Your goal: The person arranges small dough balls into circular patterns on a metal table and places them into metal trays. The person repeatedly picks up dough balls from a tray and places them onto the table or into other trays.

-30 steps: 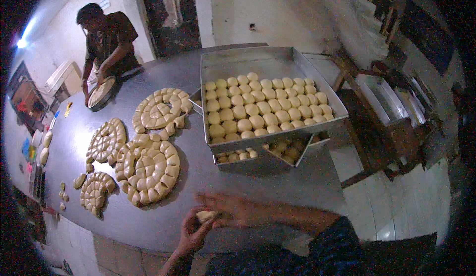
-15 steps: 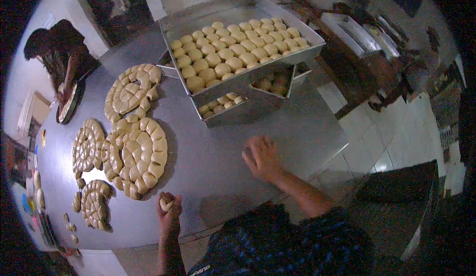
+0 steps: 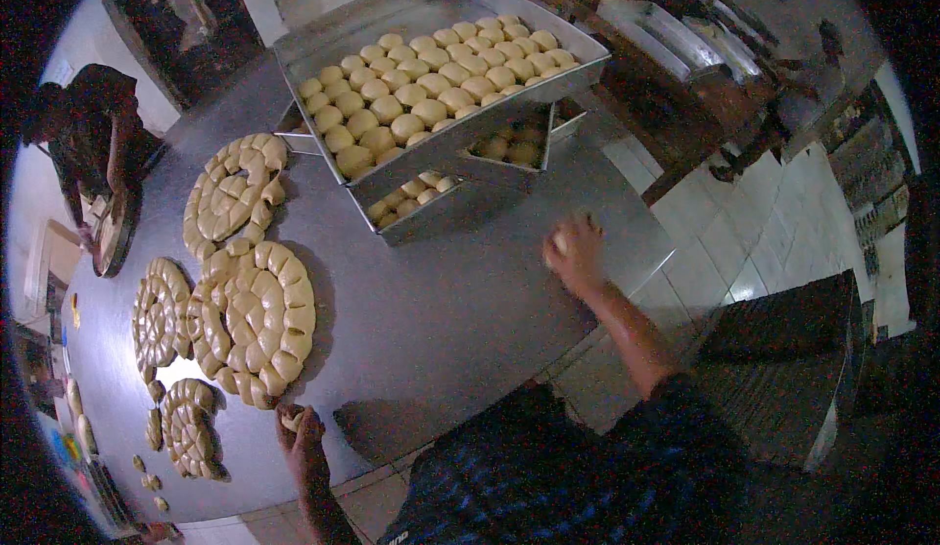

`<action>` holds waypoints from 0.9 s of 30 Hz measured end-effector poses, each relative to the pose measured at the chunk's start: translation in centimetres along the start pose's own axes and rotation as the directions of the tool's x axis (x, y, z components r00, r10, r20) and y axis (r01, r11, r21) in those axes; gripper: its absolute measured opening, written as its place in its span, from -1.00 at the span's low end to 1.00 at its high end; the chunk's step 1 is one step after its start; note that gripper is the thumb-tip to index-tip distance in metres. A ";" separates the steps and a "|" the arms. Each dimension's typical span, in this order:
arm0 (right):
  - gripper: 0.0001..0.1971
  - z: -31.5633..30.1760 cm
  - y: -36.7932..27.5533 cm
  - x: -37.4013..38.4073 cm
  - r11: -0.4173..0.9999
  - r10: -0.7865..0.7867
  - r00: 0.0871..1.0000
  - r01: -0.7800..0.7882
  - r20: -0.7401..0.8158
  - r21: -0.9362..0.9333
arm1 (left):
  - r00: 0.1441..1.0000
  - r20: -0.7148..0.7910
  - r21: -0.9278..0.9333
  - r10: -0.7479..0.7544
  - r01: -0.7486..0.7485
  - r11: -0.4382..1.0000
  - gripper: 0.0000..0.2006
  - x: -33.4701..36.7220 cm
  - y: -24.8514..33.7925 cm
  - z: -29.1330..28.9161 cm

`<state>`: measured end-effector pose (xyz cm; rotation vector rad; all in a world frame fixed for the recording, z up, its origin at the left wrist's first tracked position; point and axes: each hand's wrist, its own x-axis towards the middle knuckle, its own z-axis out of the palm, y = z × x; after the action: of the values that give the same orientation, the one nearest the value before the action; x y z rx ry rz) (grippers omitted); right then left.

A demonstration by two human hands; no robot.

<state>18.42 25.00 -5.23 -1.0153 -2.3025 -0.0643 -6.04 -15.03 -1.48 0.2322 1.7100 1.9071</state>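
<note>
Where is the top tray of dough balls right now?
In the head view, the top tray sits upper centre, stacked over other trays, right of the coiled dough and up-left of the right hand.

Easiest lane I've got is the bare middle of the bench, between the big dough coil and the stacked trays. My right hand has open metal around it, near the right edge. Left hand is tighter, right by that coil's near end, with a smaller coil further left. Upper tray's wall and the lower tray corner block going straight ahead. Co-worker takes up the far left.
</note>
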 end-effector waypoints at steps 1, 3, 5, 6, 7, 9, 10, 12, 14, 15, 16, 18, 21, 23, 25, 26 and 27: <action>-0.82 1.3 0.7 1.0 0.996 0.083 0.996 -0.083 0.017 0.025 | 1.000 -0.025 0.011 -0.018 0.018 1.000 -0.85 0.2 -0.2 0.2; -0.84 4.3 -0.2 2.5 0.970 0.226 0.972 -0.231 0.068 0.081 | 0.997 0.002 0.086 -0.079 0.079 0.993 -0.83 0.4 -0.2 3.1; -0.83 1.6 -4.3 -0.2 0.976 -0.044 0.989 0.012 0.140 0.219 | 0.990 0.089 0.061 -0.110 0.105 0.993 -0.81 1.1 -0.8 4.4; -0.83 0.6 -5.5 -0.7 0.947 -0.182 0.972 0.133 0.147 0.292 | 0.990 -0.093 -0.009 -0.109 0.108 0.994 -0.79 1.0 -0.6 5.7; -0.81 -0.1 -4.1 -0.3 0.954 -0.145 0.968 0.082 0.205 0.288 | 0.991 -0.111 -0.005 -0.081 0.081 0.997 -0.77 1.3 -0.1 6.4; -0.78 -2.2 0.1 0.2 0.962 -0.073 0.940 -0.022 0.334 0.273 | 0.987 -0.154 0.007 -0.038 0.040 0.999 -0.71 1.3 0.5 7.5; -0.77 -2.0 0.4 0.9 0.966 0.024 0.921 -0.121 0.390 0.227 | 1.000 0.029 0.125 0.008 -0.011 0.992 -0.63 1.9 0.8 8.1; -0.75 -0.7 0.2 3.2 0.948 0.190 0.853 -0.289 0.487 0.135 | 0.992 0.110 0.192 -0.068 0.046 0.980 -0.63 1.9 1.5 11.1; -0.75 -0.8 -0.5 -0.4 0.968 -0.240 0.959 0.224 0.149 0.113 | 0.988 0.135 0.178 -0.072 0.047 0.983 -0.67 2.4 2.1 13.1; -0.75 -1.7 0.3 -1.2 0.964 -0.224 0.955 0.189 0.195 0.185 | 0.997 0.060 0.151 -0.048 0.039 0.988 -0.70 2.7 1.8 12.9; -0.75 -2.9 2.0 -0.9 0.954 -0.220 0.945 0.156 0.244 0.256 | 0.999 -0.021 0.120 -0.027 0.030 0.992 -0.72 3.0 1.3 12.0; -0.67 -4.9 6.2 1.4 0.886 -0.173 0.856 -0.081 0.487 0.457 | 0.981 -0.187 0.074 -0.057 0.072 0.995 -0.76 3.1 0.1 10.0; -0.66 -10.2 5.4 10.2 0.285 -0.081 0.781 -0.578 0.620 0.765 | 0.969 -0.240 0.054 -0.056 0.071 0.996 -0.76 2.0 0.5 8.9; -0.55 -11.7 1.7 18.0 0.206 -0.085 0.878 -0.446 0.470 0.871 | 0.966 -0.259 0.047 -0.001 0.014 0.999 -0.76 0.7 0.6 10.7; -0.66 -12.7 -2.9 25.2 0.021 0.122 0.990 -0.074 0.071 0.997 | 0.976 -0.210 -0.037 0.047 -0.056 0.998 -0.76 0.2 0.2 12.4; -0.67 -11.9 -3.8 29.0 0.001 0.168 0.981 0.099 -0.098 0.995 | 0.987 -0.158 -0.016 0.009 -0.011 1.000 -0.77 -0.1 0.3 12.7; -0.68 -10.8 -4.4 32.8 -0.015 0.223 0.939 0.271 -0.260 0.963 | 0.994 -0.104 0.012 -0.029 0.030 0.999 -0.78 -0.6 0.5 12.9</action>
<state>4.06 40.28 22.55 -0.0523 -1.2871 1.2162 0.52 -4.22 1.35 0.1143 1.7843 1.9163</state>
